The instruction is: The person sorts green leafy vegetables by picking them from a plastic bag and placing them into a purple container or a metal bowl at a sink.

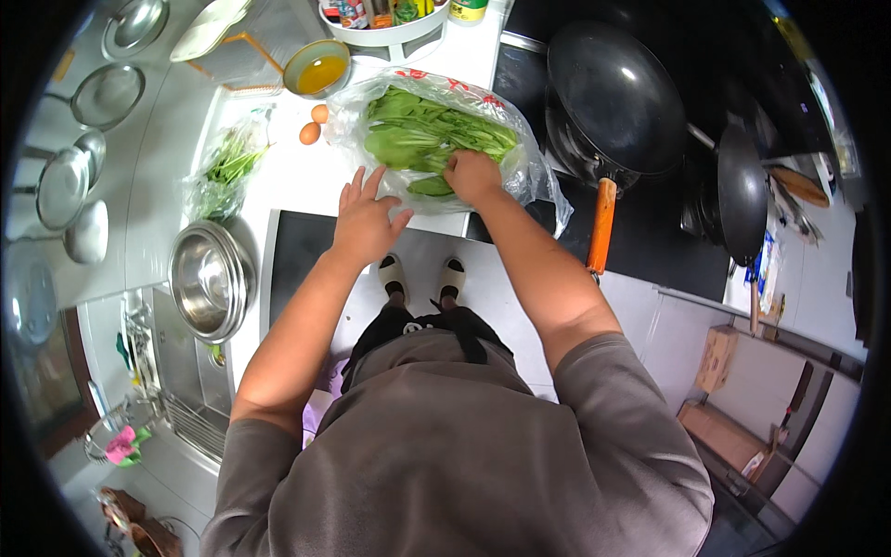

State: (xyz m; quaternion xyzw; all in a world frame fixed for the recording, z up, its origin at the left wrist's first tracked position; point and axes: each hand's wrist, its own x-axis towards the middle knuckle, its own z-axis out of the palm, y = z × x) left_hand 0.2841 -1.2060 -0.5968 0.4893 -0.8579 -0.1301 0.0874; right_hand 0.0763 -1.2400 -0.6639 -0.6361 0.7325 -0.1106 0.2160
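A heap of leafy greens (431, 132) lies on and partly inside a clear plastic bag (532, 160) with red print, spread over the white counter. My right hand (475, 177) is at the near side of the heap, its fingers curled around some stalks; the fingertips are partly hidden. A single leaf (429, 186) lies just below the fingers. My left hand (369, 219) hovers by the bag's near left corner, fingers spread, holding nothing. Beyond it are two brown eggs (310, 133) and a bowl (303, 52) of yellow-orange liquid, perhaps beaten egg.
A black wok (612, 97) with an orange handle (603, 223) stands on the hob to the right, a second wok (741, 195) beyond. At left are bagged herbs (233, 160), stacked steel bowls (209, 278) and a sink (195, 376). A round condiment rack (390, 35) stands behind.
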